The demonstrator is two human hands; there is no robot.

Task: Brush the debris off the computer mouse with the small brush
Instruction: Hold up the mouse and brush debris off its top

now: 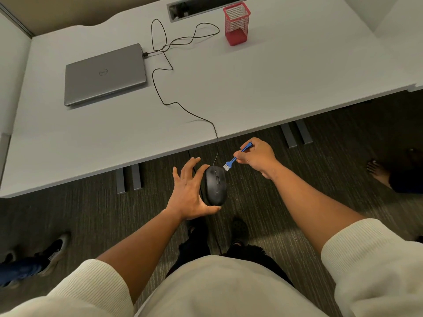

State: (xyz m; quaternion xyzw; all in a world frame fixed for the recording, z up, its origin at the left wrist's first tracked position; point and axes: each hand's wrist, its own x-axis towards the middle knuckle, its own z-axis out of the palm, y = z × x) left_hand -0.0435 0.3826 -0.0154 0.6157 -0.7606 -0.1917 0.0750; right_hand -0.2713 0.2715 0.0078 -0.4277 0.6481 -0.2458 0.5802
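Right hand (pixel 257 156) grip pinching small brush (pixel 235 158), bristles at mouse (pixel 215 185).

mouse (pixel 215 186): matt black plastic. brush (pixel 238 156): blue plastic, pale bristles. laptop (pixel 104 75): brushed grey metal. pen cup (pixel 237 24): red wire mesh. table (pixel 251 88): smooth matt white. floor (pixel 297 184): rough carpet.

Both arms reach forward, forearms bare, pale sleeves pushed up.
The left hand (pixel 191 191) cradles the mouse (pixel 215 186), fingers spread; the right hand (pixel 256 156) pinches the small brush (pixel 238 156).
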